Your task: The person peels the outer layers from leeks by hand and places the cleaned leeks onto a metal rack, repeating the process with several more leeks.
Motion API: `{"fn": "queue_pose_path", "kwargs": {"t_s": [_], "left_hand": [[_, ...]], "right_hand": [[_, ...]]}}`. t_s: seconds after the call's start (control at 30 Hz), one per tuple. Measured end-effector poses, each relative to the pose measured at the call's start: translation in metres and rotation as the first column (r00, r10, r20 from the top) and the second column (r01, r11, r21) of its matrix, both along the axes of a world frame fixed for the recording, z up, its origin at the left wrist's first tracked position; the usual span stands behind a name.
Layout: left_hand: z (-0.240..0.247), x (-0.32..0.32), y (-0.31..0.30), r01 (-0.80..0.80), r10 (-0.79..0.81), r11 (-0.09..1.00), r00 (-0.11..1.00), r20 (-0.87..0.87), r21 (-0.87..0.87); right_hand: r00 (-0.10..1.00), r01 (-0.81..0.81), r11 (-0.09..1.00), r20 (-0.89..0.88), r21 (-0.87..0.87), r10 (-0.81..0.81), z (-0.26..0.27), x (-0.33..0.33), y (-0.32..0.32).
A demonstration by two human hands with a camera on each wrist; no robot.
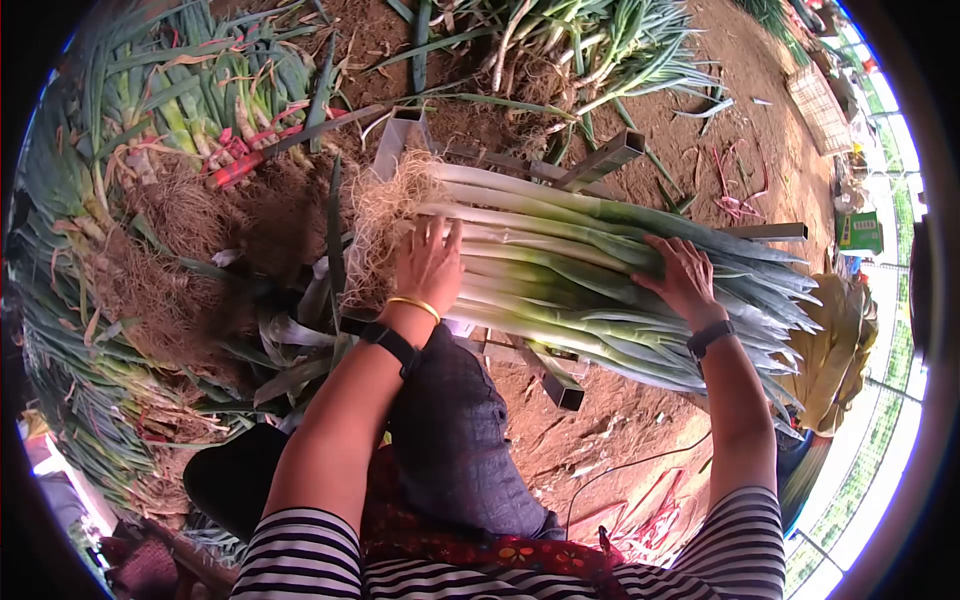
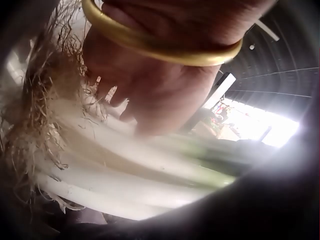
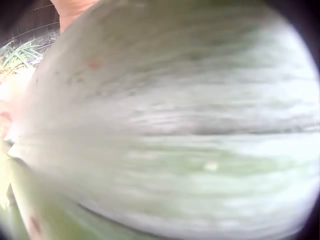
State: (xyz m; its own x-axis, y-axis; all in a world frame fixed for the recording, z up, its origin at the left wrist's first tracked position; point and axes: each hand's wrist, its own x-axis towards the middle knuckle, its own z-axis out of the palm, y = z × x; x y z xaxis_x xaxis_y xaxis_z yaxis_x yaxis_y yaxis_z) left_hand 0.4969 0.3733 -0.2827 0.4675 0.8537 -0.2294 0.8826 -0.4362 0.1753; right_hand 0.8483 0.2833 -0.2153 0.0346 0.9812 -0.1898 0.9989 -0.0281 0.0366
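A row of leeks (image 1: 575,250) lies side by side on a metal frame, white root ends to the left and green leaves to the right. My left hand (image 1: 432,265) rests on the white stalks beside the tangled roots (image 1: 372,215). In the left wrist view, the fingers of that hand (image 2: 150,97) reach down onto the pale stalks (image 2: 120,165). Over the green part, my right hand (image 1: 680,280) lies with fingers spread across the leaves. A broad leek leaf (image 3: 200,100) fills most of the right wrist view and hides most of the hand.
Square metal bars (image 1: 605,160) of the frame stick out around the leeks. A knife with a red handle (image 1: 238,170) lies at the upper left, by heaped leeks (image 1: 150,90). Another pile (image 1: 600,50) lies at the top. Pink ties (image 1: 738,185) and a crate (image 1: 818,108) are to the right.
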Motion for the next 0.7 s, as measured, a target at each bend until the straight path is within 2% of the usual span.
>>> {"fn": "queue_pose_path", "kwargs": {"t_s": [0.03,0.1,0.17,0.23,0.27,0.3,0.33,0.37,0.4,0.43,0.47,0.5,0.53,0.57,0.63,0.67,0.7], "left_hand": [[0.002,-0.004,-0.005,-0.011,0.011,1.0,1.0,-0.001,0.003],[0.004,-0.012,-0.014,0.062,-0.062,0.998,0.997,-0.041,-0.005],[0.011,-0.018,-0.016,0.038,-0.038,0.999,0.999,-0.008,0.013],[0.036,-0.022,-0.017,0.072,-0.061,0.967,0.997,0.054,-0.245],[0.047,-0.028,-0.024,0.107,-0.072,0.979,0.978,0.198,-0.173],[0.047,-0.038,-0.025,0.198,-0.153,0.978,0.895,0.419,-0.066],[0.081,-0.049,-0.023,0.258,-0.186,0.965,0.787,0.588,-0.041],[0.116,-0.065,-0.025,0.283,-0.158,0.952,0.772,0.616,-0.112],[0.14,-0.089,-0.029,0.244,-0.161,0.969,0.722,0.673,-0.031],[0.18,-0.119,-0.034,0.185,-0.094,0.979,0.774,0.626,-0.081],[0.205,-0.155,-0.04,0.059,0.047,0.985,0.815,0.578,-0.164],[0.223,-0.196,-0.052,-0.075,0.071,0.997,0.835,0.546,-0.016],[0.241,-0.237,-0.067,-0.237,0.189,0.971,0.77,0.609,-0.002],[0.252,-0.284,-0.084,-0.387,0.261,0.918,0.754,0.602,0.086],[0.261,-0.389,-0.133,-0.671,0.454,0.721,0.644,0.616,0.17],[0.265,-0.435,-0.166,-0.739,0.471,0.655,0.564,0.678,0.16],[0.257,-0.487,-0.207,-0.868,0.618,0.497,0.365,0.696,0.014]], "right_hand": [[1.0,-0.011,1.0,-0.001,0.003,0.011,-0.002,-0.001,0.002],[0.999,0.008,0.999,-0.033,-0.049,-0.01,-0.006,0.0,0.006],[1.0,0.013,0.999,0.007,-0.05,-0.012,-0.009,-0.002,0.005],[0.999,-0.001,0.999,0.044,-0.04,0.003,-0.004,-0.005,0.006],[0.998,0.027,0.998,0.051,-0.063,-0.024,-0.001,-0.008,0.006],[0.998,0.046,0.995,0.052,-0.085,-0.041,0.002,-0.011,0.007],[0.997,0.037,0.996,0.074,-0.086,-0.031,0.005,-0.012,0.008],[0.997,0.016,0.996,0.083,-0.092,-0.008,0.007,-0.009,0.009],[0.998,-0.009,0.994,0.061,-0.111,0.016,0.012,-0.007,0.012],[0.993,-0.09,0.994,0.071,-0.067,0.095,-0.01,0.018,0.015],[0.991,-0.128,0.991,0.019,-0.028,0.129,-0.008,0.02,0.019],[0.976,-0.218,0.972,-0.004,0.085,0.219,-0.019,0.03,0.023],[0.966,-0.211,0.966,-0.119,0.149,0.23,-0.01,0.009,0.025],[0.943,-0.195,0.959,-0.231,0.207,0.241,0.004,-0.012,0.032],[0.945,-0.311,0.915,-0.022,0.255,0.328,0.023,-0.041,0.042],[0.932,-0.3,0.914,-0.121,0.272,0.342,0.043,-0.067,0.042],[0.913,-0.282,0.915,-0.214,0.288,0.349,0.06,-0.096,0.039]]}}
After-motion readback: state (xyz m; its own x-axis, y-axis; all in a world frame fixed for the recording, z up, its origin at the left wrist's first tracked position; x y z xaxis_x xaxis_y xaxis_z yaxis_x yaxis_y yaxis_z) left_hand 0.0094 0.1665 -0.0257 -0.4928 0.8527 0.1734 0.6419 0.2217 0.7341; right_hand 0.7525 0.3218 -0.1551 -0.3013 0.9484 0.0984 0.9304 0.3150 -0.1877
